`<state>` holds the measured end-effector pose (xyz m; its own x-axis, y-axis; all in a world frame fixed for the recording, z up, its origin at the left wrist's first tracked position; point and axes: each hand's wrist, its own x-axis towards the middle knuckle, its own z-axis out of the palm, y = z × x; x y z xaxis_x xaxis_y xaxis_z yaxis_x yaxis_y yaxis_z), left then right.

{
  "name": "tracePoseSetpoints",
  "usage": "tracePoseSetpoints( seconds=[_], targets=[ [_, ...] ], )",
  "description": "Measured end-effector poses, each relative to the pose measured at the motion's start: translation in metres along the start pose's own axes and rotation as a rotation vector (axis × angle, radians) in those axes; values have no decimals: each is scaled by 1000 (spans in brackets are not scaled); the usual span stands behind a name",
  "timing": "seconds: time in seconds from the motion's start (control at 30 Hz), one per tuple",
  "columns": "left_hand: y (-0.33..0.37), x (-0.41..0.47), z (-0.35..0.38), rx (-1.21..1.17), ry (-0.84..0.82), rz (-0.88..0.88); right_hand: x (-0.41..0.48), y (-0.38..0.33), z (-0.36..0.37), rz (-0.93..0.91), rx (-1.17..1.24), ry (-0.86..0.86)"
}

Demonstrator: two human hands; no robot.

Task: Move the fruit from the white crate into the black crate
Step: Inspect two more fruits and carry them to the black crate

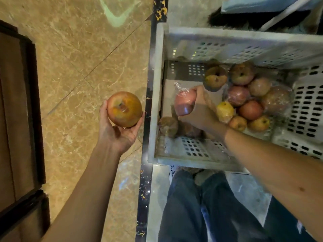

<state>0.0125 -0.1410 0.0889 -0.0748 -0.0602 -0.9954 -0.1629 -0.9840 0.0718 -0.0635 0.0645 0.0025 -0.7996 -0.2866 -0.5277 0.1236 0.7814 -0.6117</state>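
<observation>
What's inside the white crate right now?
The white crate holds a pile of apples, some plastic-wrapped, and the right hand gripping a wrapped apple. The forearm covers part of the near side, so fruit there may be hidden.

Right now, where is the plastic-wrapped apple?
In the head view, right of centre, the plastic-wrapped apple is inside the white crate near its left wall, gripped by the right hand, with a yellow fruit further right.

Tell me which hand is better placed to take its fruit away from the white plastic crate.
Left. The left hand holds a round orange-red apple outside the white slotted plastic crate, above the floor; the right hand grips a plastic-wrapped red apple down inside it.
</observation>
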Motion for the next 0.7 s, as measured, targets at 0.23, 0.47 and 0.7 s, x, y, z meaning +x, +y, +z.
tracePoseSetpoints(
  seconds=[0.23, 0.47, 0.7],
  targets=[
    [-6, 78, -26, -123, 28, -42, 47, 39, 60, 44, -185, -119],
    [-9, 122, -39, -120, 33, -58, 73, 50, 104, 98, -186, -140],
    [-14, 123, -35, -77, 50, -19, 77, 47, 124, 190, -126, -166]
  ],
)
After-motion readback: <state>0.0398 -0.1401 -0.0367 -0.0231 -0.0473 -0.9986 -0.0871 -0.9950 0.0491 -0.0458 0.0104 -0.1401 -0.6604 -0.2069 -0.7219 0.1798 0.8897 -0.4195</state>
